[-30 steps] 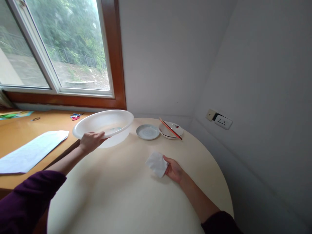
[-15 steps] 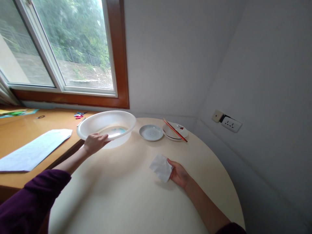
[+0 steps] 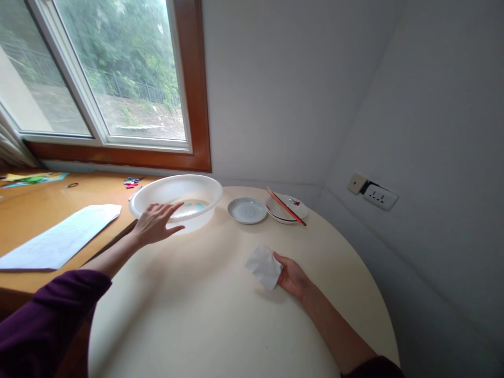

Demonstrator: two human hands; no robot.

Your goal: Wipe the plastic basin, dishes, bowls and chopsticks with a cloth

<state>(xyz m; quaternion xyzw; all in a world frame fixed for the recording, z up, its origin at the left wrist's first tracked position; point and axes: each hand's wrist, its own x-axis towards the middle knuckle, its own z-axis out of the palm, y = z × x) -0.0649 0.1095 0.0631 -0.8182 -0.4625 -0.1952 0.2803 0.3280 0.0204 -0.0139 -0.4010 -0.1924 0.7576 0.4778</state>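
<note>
— While gripping a white cloth [image 3: 264, 268] in the right hand [image 3: 290, 277], had the left hand [image 3: 156, 223] stretched out to the plastic basin [image 3: 173, 186].
— Grabbed it?
— Nope, had that hand splayed loose by the near side, couldn't tell about touching. Saw the basin at the far left of the round desk [image 3: 212, 320].
— Held the cloth where?
— Had that low over the middle, nearer than the grey plate [image 3: 247, 211] and bowl [image 3: 296, 207].

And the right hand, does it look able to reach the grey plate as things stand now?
Probably yes, though the right hand holds a white cloth; the grey plate lies beyond it, with no other object between them.
</note>
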